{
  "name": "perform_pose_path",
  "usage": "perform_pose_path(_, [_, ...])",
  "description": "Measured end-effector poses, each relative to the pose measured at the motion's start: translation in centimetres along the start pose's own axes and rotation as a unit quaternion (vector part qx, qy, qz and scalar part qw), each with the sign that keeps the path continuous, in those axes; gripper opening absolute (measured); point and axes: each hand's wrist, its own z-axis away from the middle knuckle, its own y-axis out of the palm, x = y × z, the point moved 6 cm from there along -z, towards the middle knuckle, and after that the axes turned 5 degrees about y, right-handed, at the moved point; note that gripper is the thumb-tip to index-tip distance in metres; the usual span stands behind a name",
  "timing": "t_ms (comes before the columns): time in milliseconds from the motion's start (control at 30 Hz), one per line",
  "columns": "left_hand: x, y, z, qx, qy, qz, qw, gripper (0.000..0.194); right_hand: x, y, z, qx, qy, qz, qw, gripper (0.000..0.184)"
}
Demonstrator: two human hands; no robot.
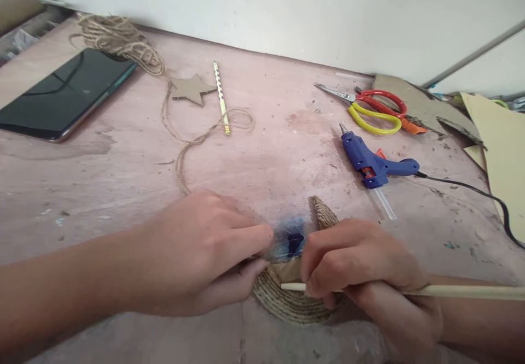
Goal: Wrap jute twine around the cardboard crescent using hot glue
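A cardboard shape wrapped in jute twine (287,301) lies on the pink worktable (123,178) just in front of me, one twine-covered point (324,213) sticking up behind my hands. My left hand (200,252) pinches it from the left, fingers pressed on its bare cardboard middle. My right hand (361,265) grips it from the right and also holds a thin wooden stick (451,292) that runs off to the right. A blurred blue spot shows between my fingertips. A strand of twine (180,151) leads from my left hand to the loose bundle (115,39) at the back left.
A blue glue gun (371,162) with a black cord (484,194) lies right of centre, scissors (369,110) behind it. Cardboard scraps (426,107) and yellow sheets (504,151) fill the right edge. A phone (65,93), a cardboard star (192,88) and a pencil (221,99) lie at the back.
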Motion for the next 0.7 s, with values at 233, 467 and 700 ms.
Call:
perform_pose_path(233, [0.13,-0.06,0.12,0.007,0.000,0.008,1.000,0.026,-0.23,-0.22,0.13,-0.001,0.015,-0.007,1.000,0.025])
perform_pose_path(467, [0.26,0.09,0.00,-0.008,0.006,-0.003,1.000,0.026,-0.17,-0.20,0.09,0.000,0.019,-0.001,1.000,0.029])
perform_pose_path(700, [0.44,-0.02,0.07,-0.005,0.001,-0.009,1.000,0.025,-0.27,-0.47,0.09,-0.029,0.052,-0.019,0.998,0.032])
